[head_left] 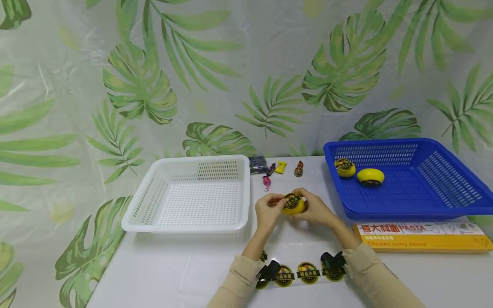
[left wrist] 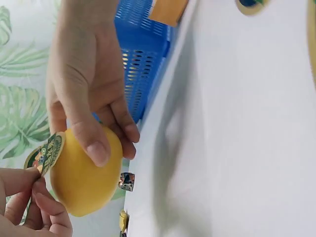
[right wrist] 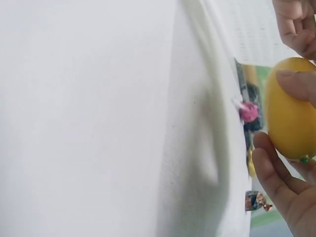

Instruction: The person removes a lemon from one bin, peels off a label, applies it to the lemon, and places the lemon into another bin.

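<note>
Over the middle of the table, my right hand [head_left: 317,210] holds a yellow, lemon-shaped fruit [head_left: 298,209], the thumb on one side and the fingers on the other. My left hand [head_left: 268,211] pinches the edge of a round black-and-gold sticker [left wrist: 47,153] between thumb and fingertips. The sticker lies against the fruit's side in the left wrist view; whether all of it is stuck down I cannot tell. In the right wrist view, the fruit [right wrist: 291,118] sits between the right thumb and fingers. Below my forearms lies a clear sheet with several matching stickers [head_left: 308,273].
A white basket [head_left: 246,192] stands left. On the right, a blue basket [head_left: 385,209] contains two yellow fruits [head_left: 370,176] bearing dark stickers. A pasta box [head_left: 423,244] lies before it. Small wrapped candies [head_left: 280,167] and a dark packet [head_left: 258,164] lie at the back.
</note>
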`<state>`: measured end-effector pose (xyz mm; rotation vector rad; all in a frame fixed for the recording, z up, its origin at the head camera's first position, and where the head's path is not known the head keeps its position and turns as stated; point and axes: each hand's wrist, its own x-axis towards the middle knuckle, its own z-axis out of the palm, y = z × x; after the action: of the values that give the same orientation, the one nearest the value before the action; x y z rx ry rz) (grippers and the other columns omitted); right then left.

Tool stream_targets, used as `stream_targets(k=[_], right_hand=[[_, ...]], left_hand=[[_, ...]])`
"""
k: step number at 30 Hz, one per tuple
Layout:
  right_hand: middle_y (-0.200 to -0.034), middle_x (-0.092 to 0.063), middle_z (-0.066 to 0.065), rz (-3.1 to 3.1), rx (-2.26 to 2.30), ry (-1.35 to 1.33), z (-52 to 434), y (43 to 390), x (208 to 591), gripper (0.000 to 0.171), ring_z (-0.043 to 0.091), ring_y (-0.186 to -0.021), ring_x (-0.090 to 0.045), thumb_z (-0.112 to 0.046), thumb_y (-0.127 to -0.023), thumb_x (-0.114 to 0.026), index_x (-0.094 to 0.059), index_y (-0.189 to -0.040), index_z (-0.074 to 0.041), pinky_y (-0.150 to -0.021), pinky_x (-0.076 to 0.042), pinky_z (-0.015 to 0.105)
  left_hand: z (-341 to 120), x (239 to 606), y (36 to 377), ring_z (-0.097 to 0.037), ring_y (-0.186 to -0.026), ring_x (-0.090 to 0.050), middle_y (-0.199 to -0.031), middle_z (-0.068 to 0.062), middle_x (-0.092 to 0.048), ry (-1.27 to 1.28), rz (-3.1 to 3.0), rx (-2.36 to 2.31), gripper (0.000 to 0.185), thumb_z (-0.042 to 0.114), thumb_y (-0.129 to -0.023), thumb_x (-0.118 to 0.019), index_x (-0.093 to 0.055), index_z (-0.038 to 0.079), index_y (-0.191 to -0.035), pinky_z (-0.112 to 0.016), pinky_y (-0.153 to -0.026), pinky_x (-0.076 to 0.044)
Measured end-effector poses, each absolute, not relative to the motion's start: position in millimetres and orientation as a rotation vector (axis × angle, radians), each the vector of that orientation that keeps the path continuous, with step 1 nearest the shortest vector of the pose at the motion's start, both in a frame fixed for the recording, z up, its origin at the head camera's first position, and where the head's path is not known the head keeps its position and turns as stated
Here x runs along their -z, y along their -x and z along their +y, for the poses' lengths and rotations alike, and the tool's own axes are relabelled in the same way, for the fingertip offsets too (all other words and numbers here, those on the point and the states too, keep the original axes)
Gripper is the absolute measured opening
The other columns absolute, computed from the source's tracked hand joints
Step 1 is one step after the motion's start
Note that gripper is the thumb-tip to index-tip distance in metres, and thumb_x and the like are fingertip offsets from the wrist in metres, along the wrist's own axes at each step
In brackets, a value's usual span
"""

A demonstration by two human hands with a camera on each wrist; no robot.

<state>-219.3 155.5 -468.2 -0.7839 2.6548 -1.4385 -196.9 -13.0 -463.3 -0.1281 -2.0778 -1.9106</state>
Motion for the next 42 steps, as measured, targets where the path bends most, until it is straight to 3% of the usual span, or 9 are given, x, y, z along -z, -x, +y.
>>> stream_targets(k=[8,14,17,21,24,31,35,38,42], right_hand=[[-0.112,-0.058,0.024,2.665,1.462,0.820,155.6,220.5,464.6,0.062,0.021,-0.076,-0.062,-0.002,-0.066,-0.082,-0.049,-0.118,0.004,-0.062,-0.052,0.026],[-0.120,-0.051,0.030,2.514,1.670,0.779,152.2,217.5,466.4,0.063,0.034,-0.087,-0.065,0.004,-0.070,-0.078,-0.044,-0.124,0.007,-0.067,-0.055,0.024],[-0.122,-0.047,0.031,2.441,1.788,0.716,149.1,215.4,466.2,0.065,0.037,-0.090,-0.064,0.006,-0.072,-0.076,-0.040,-0.127,0.008,-0.070,-0.054,0.023],[-0.124,-0.045,0.031,2.385,1.855,0.660,146.4,211.5,464.3,0.068,0.036,-0.095,-0.060,0.005,-0.075,-0.075,-0.037,-0.131,0.009,-0.071,-0.054,0.023],[-0.126,-0.045,0.029,2.309,1.888,0.634,146.5,206.9,460.8,0.068,0.033,-0.094,-0.061,0.002,-0.080,-0.071,-0.034,-0.137,0.006,-0.073,-0.054,0.024],[-0.096,-0.055,0.016,2.387,1.898,0.475,139.5,200.8,457.3,0.045,0.019,-0.067,-0.053,-0.017,-0.099,-0.049,-0.037,-0.137,0.004,-0.056,-0.046,0.026],[-0.087,-0.056,0.016,2.473,1.915,0.332,130.1,198.8,454.7,0.041,0.017,-0.061,-0.050,-0.023,-0.100,-0.046,-0.045,-0.133,0.003,-0.052,-0.044,0.025],[-0.090,-0.057,0.018,2.547,1.914,0.233,123.4,199.3,456.0,0.040,0.015,-0.062,-0.051,-0.027,-0.099,-0.049,-0.050,-0.129,0.000,-0.053,-0.045,0.023],[-0.096,-0.058,0.019,2.648,1.880,0.127,117.3,199.4,458.5,0.042,0.014,-0.065,-0.052,-0.034,-0.097,-0.050,-0.053,-0.126,-0.004,-0.056,-0.048,0.024]], left_hand=[[-13.9,464.4,197.4,-0.010,-0.066,-0.057,-0.082,-0.015,-0.066,0.109,-2.054,1.873,0.010,0.000,-0.074,-0.074,-0.072,-0.003,-0.083,-0.017,-0.060,-0.049],[-14.5,467.6,195.4,-0.017,-0.071,-0.055,-0.093,-0.014,-0.062,0.094,-2.165,1.917,0.038,0.020,-0.081,-0.072,-0.066,0.001,-0.113,-0.020,-0.059,-0.045],[-14.8,467.6,195.9,-0.020,-0.059,-0.057,-0.082,-0.010,-0.063,0.075,-2.253,2.035,0.042,0.031,-0.088,-0.065,-0.062,0.004,-0.120,-0.022,-0.053,-0.047],[-14.5,467.4,196.7,-0.013,-0.043,-0.050,-0.067,-0.020,-0.060,0.071,-2.302,2.123,0.039,0.036,-0.093,-0.057,-0.059,0.010,-0.123,-0.021,-0.046,-0.042],[-14.8,468.2,197.5,-0.008,-0.042,-0.046,-0.069,-0.026,-0.061,0.113,-2.295,2.137,0.037,0.034,-0.095,-0.055,-0.057,0.013,-0.125,-0.018,-0.044,-0.040],[-13.5,470.8,199.2,-0.008,-0.048,-0.049,-0.071,-0.008,-0.058,0.225,-2.350,2.093,0.037,0.026,-0.097,-0.052,-0.052,0.017,-0.133,-0.019,-0.049,-0.044],[-11.3,461.2,192.9,-0.011,-0.045,-0.047,-0.065,-0.018,-0.057,0.224,-2.308,2.085,0.034,0.019,-0.099,-0.047,-0.052,0.008,-0.131,-0.018,-0.046,-0.040],[-11.2,449.2,184.6,-0.012,-0.044,-0.046,-0.064,-0.028,-0.055,0.228,-2.269,2.078,0.032,0.016,-0.100,-0.045,-0.053,0.002,-0.127,-0.018,-0.045,-0.038],[-9.8,440.6,177.8,-0.011,-0.043,-0.045,-0.061,-0.028,-0.054,0.235,-2.226,2.082,0.031,0.015,-0.100,-0.045,-0.055,-0.002,-0.125,-0.016,-0.044,-0.037]])
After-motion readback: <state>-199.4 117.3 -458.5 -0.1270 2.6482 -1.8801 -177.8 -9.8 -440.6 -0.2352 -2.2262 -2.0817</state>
